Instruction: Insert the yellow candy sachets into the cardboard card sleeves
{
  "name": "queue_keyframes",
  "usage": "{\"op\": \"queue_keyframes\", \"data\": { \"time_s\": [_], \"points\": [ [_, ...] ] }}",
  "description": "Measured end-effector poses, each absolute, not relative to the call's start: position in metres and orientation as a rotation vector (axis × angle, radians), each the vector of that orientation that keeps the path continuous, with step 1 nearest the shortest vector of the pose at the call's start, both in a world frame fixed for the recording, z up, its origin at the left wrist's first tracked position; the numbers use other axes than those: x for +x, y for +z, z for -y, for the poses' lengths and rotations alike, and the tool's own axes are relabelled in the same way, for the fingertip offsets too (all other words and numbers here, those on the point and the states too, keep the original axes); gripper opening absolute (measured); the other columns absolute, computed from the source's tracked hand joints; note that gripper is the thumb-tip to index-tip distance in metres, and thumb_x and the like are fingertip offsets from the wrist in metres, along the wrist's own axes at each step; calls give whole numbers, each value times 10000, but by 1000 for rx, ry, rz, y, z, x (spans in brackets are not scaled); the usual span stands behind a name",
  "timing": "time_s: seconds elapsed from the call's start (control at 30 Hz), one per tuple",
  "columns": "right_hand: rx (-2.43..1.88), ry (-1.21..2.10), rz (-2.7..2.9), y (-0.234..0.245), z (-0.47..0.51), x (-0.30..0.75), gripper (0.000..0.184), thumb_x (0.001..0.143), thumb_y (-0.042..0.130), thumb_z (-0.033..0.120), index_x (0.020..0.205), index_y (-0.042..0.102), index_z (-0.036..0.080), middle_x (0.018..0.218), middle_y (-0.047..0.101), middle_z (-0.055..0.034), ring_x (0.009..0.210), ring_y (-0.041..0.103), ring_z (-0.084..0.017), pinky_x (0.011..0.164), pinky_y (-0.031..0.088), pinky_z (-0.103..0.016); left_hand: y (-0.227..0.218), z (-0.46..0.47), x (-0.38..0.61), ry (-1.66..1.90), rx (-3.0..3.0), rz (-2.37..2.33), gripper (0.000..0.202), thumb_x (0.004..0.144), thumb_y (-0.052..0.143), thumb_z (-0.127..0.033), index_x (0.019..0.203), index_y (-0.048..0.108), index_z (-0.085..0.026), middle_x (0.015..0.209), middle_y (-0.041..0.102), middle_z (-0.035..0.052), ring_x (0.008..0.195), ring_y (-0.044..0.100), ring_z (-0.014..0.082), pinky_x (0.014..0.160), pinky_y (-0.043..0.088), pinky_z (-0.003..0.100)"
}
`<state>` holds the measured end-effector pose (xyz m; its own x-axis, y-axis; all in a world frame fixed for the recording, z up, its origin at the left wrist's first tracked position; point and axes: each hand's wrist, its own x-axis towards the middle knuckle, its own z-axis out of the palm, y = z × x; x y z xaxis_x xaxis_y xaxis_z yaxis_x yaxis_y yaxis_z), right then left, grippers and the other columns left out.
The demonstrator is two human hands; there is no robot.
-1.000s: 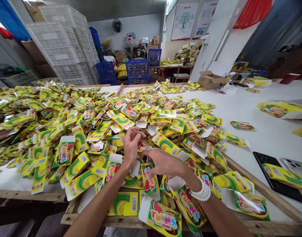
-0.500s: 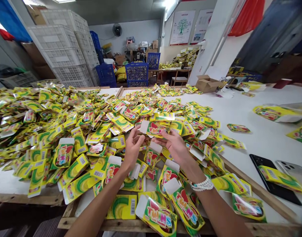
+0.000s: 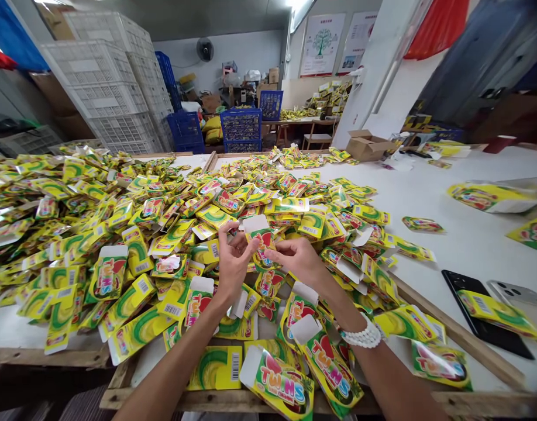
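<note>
Head view: left hand and right hand narrowly grip one Twins card above heaped yellow cards.

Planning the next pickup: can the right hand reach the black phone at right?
Probably yes: the right hand must release the Twins card it shares with the left hand. Only loose cards lie between, and one card rests on the phone.
</note>
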<state>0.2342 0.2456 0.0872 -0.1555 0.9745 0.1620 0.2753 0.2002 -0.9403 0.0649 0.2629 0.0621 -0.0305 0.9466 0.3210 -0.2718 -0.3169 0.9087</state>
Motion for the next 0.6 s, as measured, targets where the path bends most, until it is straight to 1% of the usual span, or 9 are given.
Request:
{"op": "queue_keyframes", "data": {
  "time_s": [0.03, 0.1, 0.17, 0.2, 0.27, 0.33, 0.4, 0.5, 0.6],
  "points": [
    [-1213, 968, 1573, 86, -245, 230, 451, 805, 802, 573, 630, 649, 187, 566, 578, 37, 534, 539, -128, 488, 416, -248, 63, -262, 65, 1528, 1269, -825, 547, 841, 827, -530, 1170, 472, -276, 750, 597, -74, 716, 636, 123, 672, 510, 222],
    [-1178, 890, 1465, 86, -241, 223, 303, 821, 798, 490, 895, 741, 202, 736, 723, 8, 649, 670, -176, 596, 530, -274, 63, -260, 66, 1494, 1321, -827, 507, 854, 813, -541, 1149, 516, -254, 713, 598, -69, 676, 613, 125, 629, 478, 220],
    [-1128, 817, 1360, 87, -238, 218, 359, 833, 791, 419, 1132, 717, 235, 874, 794, -19, 777, 759, -219, 725, 604, -310, 62, -259, 67, 1484, 1338, -819, 497, 855, 810, -544, 1151, 559, -233, 746, 648, -44, 678, 610, 125, 632, 475, 223],
    [-1114, 792, 1336, 88, -237, 217, 377, 839, 789, 400, 1171, 699, 245, 886, 805, -25, 806, 779, -231, 760, 619, -323, 61, -259, 67, 1484, 1342, -817, 493, 855, 810, -542, 1151, 581, -222, 781, 678, -26, 695, 616, 126, 645, 481, 226],
    [-1112, 783, 1326, 87, -237, 218, 338, 836, 798, 392, 1125, 706, 242, 840, 808, -32, 798, 793, -246, 760, 631, -334, 58, -260, 67, 1496, 1354, -828, 470, 859, 806, -533, 1143, 624, -205, 832, 709, 0, 720, 616, 127, 660, 484, 230],
    [-1119, 819, 1320, 84, -239, 219, 305, 820, 815, 402, 1057, 744, 224, 831, 820, -49, 788, 798, -259, 740, 638, -343, 57, -260, 66, 1506, 1376, -865, 422, 877, 788, -516, 1124, 661, -199, 825, 704, 1, 706, 595, 123, 645, 469, 226],
    [-1106, 870, 1298, 80, -242, 220, 305, 802, 825, 398, 1035, 797, 203, 925, 847, -75, 859, 812, -281, 785, 651, -364, 55, -260, 66, 1512, 1398, -895, 368, 901, 762, -496, 1110, 685, -203, 834, 701, 3, 722, 598, 128, 656, 473, 229],
    [-1063, 929, 1295, 75, -246, 221, 302, 796, 823, 382, 1033, 859, 198, 1088, 847, -94, 995, 811, -306, 901, 652, -411, 54, -258, 65, 1517, 1440, -942, 306, 940, 716, -478, 1081, 709, -206, 890, 711, 20, 784, 620, 145, 704, 495, 240],
    [-1037, 995, 1308, 76, -247, 222, 308, 802, 828, 399, 1041, 873, 211, 1098, 843, -93, 1038, 806, -316, 943, 647, -445, 54, -257, 65, 1523, 1460, -974, 299, 956, 694, -484, 1049, 723, -201, 887, 700, 22, 788, 612, 154, 709, 498, 245]
  ]
}}
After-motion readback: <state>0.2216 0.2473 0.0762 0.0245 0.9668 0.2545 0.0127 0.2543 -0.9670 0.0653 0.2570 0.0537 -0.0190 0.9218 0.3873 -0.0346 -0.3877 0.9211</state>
